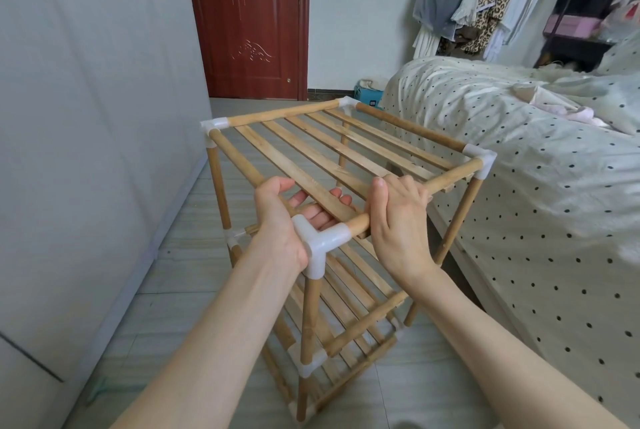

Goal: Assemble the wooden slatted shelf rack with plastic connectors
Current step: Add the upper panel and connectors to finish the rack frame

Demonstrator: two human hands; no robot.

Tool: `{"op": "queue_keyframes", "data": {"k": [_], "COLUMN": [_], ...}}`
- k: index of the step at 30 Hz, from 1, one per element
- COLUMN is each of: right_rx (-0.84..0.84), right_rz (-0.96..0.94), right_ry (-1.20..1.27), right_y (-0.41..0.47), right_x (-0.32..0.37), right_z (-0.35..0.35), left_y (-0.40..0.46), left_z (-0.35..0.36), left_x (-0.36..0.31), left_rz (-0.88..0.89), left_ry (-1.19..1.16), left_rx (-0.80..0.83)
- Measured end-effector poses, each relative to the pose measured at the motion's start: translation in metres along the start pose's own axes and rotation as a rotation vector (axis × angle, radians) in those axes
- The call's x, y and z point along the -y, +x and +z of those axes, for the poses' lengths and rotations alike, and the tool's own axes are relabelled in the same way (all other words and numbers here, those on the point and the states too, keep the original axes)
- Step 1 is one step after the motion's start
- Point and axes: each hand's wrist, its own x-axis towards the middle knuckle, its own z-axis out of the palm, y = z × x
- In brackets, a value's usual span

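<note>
At the centre of the frame, the wooden slatted shelf rack [332,158] stands upright on the tiled floor [180,307], beside the spotted bed [519,186] at the right. Its top tier looks seated in white plastic connectors. The left hand [280,217] curls around the left rail next to the near corner connector [317,245], fingers showing under the slats; the right hand [398,217] wraps the front rail [450,177] just right of that connector. This looks like the closing step: pressing the top frame home. Next probably comes a firm push at each corner.
</note>
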Motion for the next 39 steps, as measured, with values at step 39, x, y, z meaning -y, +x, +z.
{"op": "queue_keyframes", "data": {"k": [39], "right_rx": [-0.506], "right_rz": [1.016], "right_ry": [0.744], "right_y": [-0.004], "right_x": [0.002], "right_z": [-0.027], "left_y": [0.02], "left_z": [0.054], "left_x": [0.073], "left_rz": [0.054], "left_ry": [-0.286], "left_rx": [0.083]}}
